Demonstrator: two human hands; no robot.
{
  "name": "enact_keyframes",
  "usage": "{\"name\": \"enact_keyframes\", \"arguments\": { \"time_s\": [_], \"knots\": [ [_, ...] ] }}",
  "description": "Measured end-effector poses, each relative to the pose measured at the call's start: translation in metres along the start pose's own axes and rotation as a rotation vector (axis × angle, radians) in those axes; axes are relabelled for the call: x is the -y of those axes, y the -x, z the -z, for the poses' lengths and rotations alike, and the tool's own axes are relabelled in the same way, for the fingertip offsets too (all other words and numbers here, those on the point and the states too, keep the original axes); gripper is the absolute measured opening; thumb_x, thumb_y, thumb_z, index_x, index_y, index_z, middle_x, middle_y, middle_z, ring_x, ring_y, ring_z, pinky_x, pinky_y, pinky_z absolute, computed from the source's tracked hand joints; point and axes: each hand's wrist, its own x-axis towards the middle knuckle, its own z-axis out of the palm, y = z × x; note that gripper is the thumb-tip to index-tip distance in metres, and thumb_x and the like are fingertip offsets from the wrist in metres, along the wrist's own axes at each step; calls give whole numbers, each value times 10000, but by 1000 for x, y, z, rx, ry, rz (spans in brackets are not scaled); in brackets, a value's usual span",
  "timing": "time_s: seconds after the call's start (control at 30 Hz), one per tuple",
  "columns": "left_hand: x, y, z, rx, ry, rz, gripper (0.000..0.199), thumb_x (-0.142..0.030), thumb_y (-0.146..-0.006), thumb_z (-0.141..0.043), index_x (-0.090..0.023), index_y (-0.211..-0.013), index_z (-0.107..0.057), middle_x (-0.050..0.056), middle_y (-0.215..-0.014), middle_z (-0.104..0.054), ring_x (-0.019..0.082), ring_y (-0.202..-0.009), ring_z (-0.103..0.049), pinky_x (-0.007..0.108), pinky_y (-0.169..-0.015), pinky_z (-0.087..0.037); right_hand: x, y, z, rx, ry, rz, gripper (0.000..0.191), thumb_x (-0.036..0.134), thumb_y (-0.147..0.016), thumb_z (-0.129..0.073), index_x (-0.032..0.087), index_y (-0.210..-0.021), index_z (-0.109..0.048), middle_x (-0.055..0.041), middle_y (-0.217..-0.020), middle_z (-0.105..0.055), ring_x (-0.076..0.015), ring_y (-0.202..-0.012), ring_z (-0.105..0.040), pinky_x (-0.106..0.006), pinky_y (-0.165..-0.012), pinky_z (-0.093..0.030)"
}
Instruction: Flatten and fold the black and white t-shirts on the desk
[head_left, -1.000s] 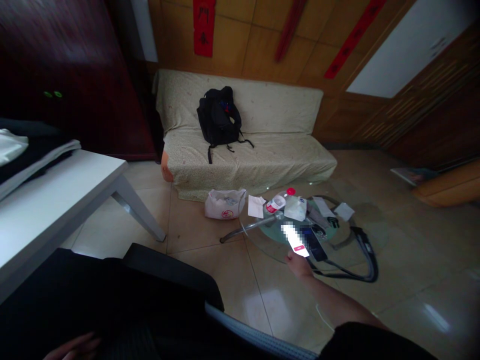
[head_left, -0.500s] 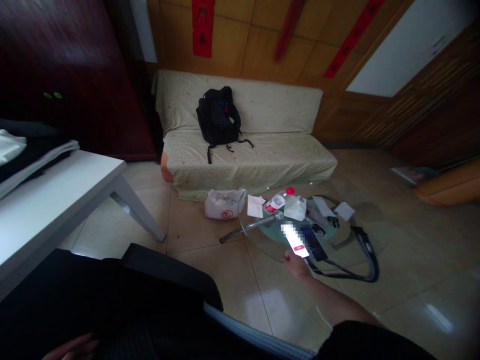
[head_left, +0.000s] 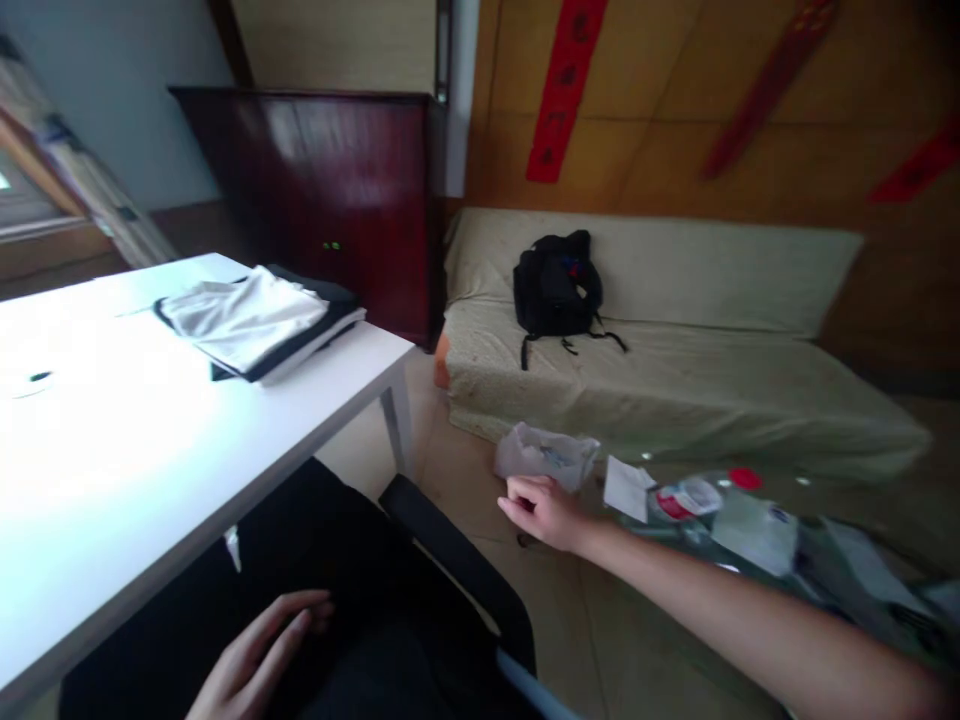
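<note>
My right hand [head_left: 546, 512] is held out in front of the white plastic bag [head_left: 529, 452] in this view, its fingers curled into a loose fist. Nothing shows in it. Over the dark clothing on my lap lies my left hand [head_left: 259, 650], fingers loosely stretched and slightly bent, holding nothing. To the right of my right hand is the glass table, with a white paper [head_left: 628, 488], a clear bottle with a red cap [head_left: 745, 479] and a white packet [head_left: 756, 530] on it. My right forearm hides part of that table.
A white table [head_left: 97, 470] stands at the left, with folded white and black clothes [head_left: 259, 320] near its far corner. A chair armrest [head_left: 465, 560] is beside me. Ahead, a covered sofa [head_left: 675, 370] bears a black backpack [head_left: 557, 285]; a dark red cabinet [head_left: 337, 200] stands behind.
My view has swung left, bringing the white table and clothes further in. My right hand has moved away from the lit phone on the glass table; more of my left hand shows.
</note>
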Motion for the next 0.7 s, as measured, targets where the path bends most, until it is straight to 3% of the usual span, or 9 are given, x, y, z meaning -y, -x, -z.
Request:
{"name": "enact_keyframes", "arguments": {
  "time_s": [0.13, 0.27, 0.37, 0.5, 0.6, 0.7],
  "knots": [
    [-8, 13, 9, -99, 43, -17, 357, -560, -964, -562, -299, -1094, -767, 21, -1014, -815, 244, -926, -787, 331, -825, -658, 80, -91, -15, 95, -124, 441, 291, 268, -962, -554, 232, -690, -455, 46, -642, -468, -123, -593, -453, -265, -604, -360],
    [-9, 28, 25, -218, -25, -138, 261, -467, -988, -570, -311, -1082, -757, 18, -995, -803, 207, -899, -779, 270, -805, -645, 143, -145, -53, 123, -201, 762, 272, 272, -947, -583, 247, -700, -469, 30, -651, -513, -138, -607, -496, -274, -615, -410],
    [-15, 36, 43, -300, -132, -254, 215, -396, -1001, -566, -313, -1090, -744, 26, -978, -791, 194, -870, -770, 240, -772, -638, 183, -176, -77, 72, -228, 877, 213, 258, -942, -590, 245, -747, -503, 18, -684, -556, -145, -642, -538, -276, -637, -435],
    [-20, 50, 80, -433, -329, -347, 216, -325, -998, -576, -333, -1167, -710, 27, -1045, -775, 182, -914, -763, 206, -791, -623, 223, -217, -92, 39, -232, 981, 97, 238, -935, -599, 240, -845, -561, 5, -736, -596, -157, -689, -567, -283, -675, -466],
    [-11, 69, 116, -546, -493, -323, 297, -312, -993, -579, -360, -1274, -659, 22, -1152, -753, 185, -992, -754, 214, -846, -616, 241, -250, -96, 43, -236, 962, 55, 187, -930, -587, 235, -905, -597, -12, -794, -617, -172, -757, -589, -297, -731, -498],
    [5, 87, 158, -627, -648, -233, 386, -354, -990, -578, -369, -1375, -593, 34, -1295, -705, 222, -1114, -722, 287, -909, -620, 254, -284, -103, 41, -259, 910, 150, 127, -919, -571, 224, -1015, -634, -36, -891, -640, -187, -850, -612, -323, -804, -534]
  ]
}}
